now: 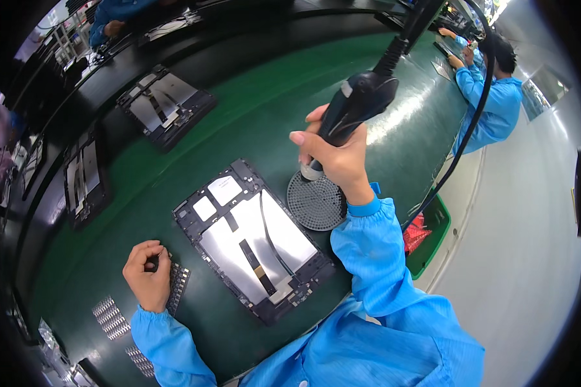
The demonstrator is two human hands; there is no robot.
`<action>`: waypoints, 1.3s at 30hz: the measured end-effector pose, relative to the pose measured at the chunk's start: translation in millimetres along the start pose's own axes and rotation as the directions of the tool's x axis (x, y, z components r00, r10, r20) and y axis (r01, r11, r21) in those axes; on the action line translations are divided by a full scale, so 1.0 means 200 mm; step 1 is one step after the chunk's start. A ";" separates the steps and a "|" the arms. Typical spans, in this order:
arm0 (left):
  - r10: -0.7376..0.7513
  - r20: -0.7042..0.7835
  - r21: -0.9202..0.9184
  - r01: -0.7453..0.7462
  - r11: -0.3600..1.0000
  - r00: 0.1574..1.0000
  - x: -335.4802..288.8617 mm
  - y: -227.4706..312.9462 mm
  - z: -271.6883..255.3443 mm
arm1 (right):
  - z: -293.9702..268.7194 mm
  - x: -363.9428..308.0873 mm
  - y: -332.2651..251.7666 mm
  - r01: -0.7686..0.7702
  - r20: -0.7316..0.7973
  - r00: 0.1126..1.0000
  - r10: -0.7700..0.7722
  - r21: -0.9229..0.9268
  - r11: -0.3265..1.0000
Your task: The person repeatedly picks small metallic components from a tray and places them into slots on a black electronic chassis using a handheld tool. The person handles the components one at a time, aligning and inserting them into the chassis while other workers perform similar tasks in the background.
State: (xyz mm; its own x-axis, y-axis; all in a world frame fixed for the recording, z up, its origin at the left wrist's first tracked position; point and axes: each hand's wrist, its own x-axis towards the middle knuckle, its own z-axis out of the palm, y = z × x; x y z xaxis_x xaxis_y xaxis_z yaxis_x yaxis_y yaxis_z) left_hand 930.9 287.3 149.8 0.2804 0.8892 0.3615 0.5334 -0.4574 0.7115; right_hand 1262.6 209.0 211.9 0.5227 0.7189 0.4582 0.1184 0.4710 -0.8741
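My left hand [148,272] sits nearest me, fingers curled in and pinched over the end of a small dark strip of parts [177,287] on the green tabletop [252,109]; whatever is between my fingertips is too small to make out. Silvery strips [112,317] lie just left of it.

Right of that hand lies the opened tablet frame [255,238], back side up, its long axis running from far left to near right, a thin black cable [270,235] curving along it. My blue sleeve [374,258] hides the frame's near-right corner.

Farther right, my right hand [339,158] is clenched around the black electric screwdriver [355,103], forearm raised, wrist bent. The tool tilts, tip down and to the left, over a round grey perforated tray [316,205]; its cord rises toward the far right. My fingers cover the bit.

Beyond, more frames [168,106] lie along the far left, and another person in blue [490,103] works far right.
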 end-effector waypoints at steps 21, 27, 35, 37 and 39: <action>-0.194 0.412 0.032 0.199 0.980 0.890 -0.27 0.43 0.07 | -0.11 0.05 0.01 -0.033 -0.020 0.999 0.033 0.028 0.999; -0.124 0.359 -0.068 0.158 0.985 0.925 -0.29 0.44 0.12 | -0.01 0.03 -0.07 0.037 -0.020 0.999 -0.034 0.176 0.984; -0.062 0.362 -0.121 0.113 0.986 0.930 -0.25 0.53 0.23 | 0.24 -0.03 -0.12 -0.140 0.265 0.962 0.066 0.270 0.952; -0.076 0.329 -0.148 0.131 0.980 0.941 -0.26 0.53 0.24 | 0.26 -0.04 -0.09 -0.178 0.274 0.956 0.102 0.269 0.946; -0.139 0.280 -0.177 0.193 0.965 0.950 -0.27 0.53 0.24 | 0.27 -0.04 -0.07 -0.198 0.267 0.955 0.127 0.260 0.945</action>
State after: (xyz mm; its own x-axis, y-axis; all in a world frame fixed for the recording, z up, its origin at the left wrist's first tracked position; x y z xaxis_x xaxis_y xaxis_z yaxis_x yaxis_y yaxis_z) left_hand 1010.0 191.6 176.7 0.4157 0.9063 0.0760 0.4276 -0.2685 0.8632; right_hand 1211.9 224.9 228.6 0.2894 0.8829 0.3699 -0.2107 0.4357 -0.8751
